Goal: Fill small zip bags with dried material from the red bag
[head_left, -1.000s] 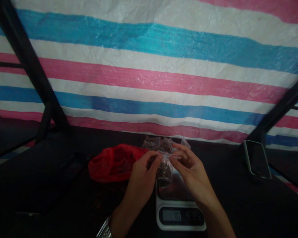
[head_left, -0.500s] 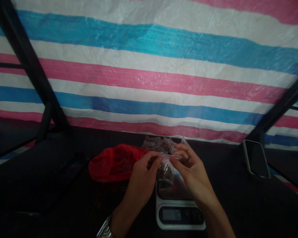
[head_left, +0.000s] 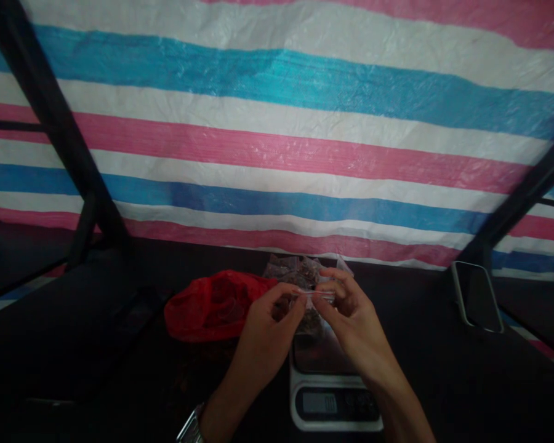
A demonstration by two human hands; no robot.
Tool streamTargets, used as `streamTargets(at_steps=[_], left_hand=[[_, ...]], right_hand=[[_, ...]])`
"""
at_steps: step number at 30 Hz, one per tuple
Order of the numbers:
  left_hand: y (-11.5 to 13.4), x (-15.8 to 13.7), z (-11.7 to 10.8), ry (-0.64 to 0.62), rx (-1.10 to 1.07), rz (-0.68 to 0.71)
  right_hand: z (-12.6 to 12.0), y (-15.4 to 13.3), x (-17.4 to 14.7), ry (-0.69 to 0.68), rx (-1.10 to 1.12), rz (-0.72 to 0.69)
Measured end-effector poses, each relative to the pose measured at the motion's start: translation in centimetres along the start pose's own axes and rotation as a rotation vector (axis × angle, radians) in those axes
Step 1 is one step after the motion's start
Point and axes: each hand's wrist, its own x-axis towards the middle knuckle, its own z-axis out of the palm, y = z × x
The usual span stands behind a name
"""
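Between them my left hand point(head_left: 268, 326) and my right hand point(head_left: 351, 314) hold a small clear zip bag point(head_left: 310, 321) by its top edge, thumbs and fingers pinched on the seal strip. Dried brown plant-like bits show inside the bag, partly hidden by my fingers. Below it stands a white kitchen scale point(head_left: 335, 424) with a metal plate and a lit display that seems to read zero. Several similar filled bags point(head_left: 286, 266) lie just behind my hands. To the left of my left hand rests an open red plastic bag point(head_left: 189, 311).
A phone point(head_left: 477, 296) leans near the black post at the right. Striped plastic sheeting point(head_left: 277, 147) hangs behind the dark table point(head_left: 425, 344). Slanting black frame bars point(head_left: 58, 123) stand at both sides. A metal watch point(head_left: 191, 427) is on my left wrist.
My thumbs have drawn closer together along the bag's seal. The bag's lower part now looks tilted back, showing less of it. The scale and red bag have stayed put.
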Motion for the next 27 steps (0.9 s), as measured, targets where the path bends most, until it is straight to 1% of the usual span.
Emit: streamTargets(at_steps=[4,9,13,15,17,18,22,25,27], left_hand=[[-0.1,0.1,-0.3,0.020,0.013,-0.001],[0.3,0.0,-0.9,-0.026,0.064,0.000],[0.8,-0.3,-1.0,-0.081,0.091,0.036],[1.0,-0.4,-0.9,-0.089,0.104,0.062],[1.1,-0.5,-0.6,-0.057,0.084,0.085],[1.1,-0.5,-0.5,-0.021,0.070,0.096],[0.9,-0.3,-0.6,0.155,0.096,0.123],[0.8,0.0,-1.1,0.205,0.131,0.121],[0.8,0.1,-1.3,0.216,0.136,0.121]], right_hand=[[0.0,0.2,-0.1,-0.021,-0.061,0.010],[0.1,-0.3,-0.2,-0.023,-0.035,-0.015],[0.2,-1.4,-0.3,0.040,-0.024,-0.022],[0.2,-1.7,-0.2,0.087,-0.013,-0.014],[-0.1,-1.8,0.0,0.175,-0.008,-0.011],[-0.4,-1.8,0.1,0.243,-0.010,-0.017],[-2.7,-1.4,0.4,0.624,-0.067,-0.042],[-4.7,-0.9,0.2,0.874,-0.172,-0.069],[-5.5,-0.5,0.2,0.955,-0.255,-0.108]])
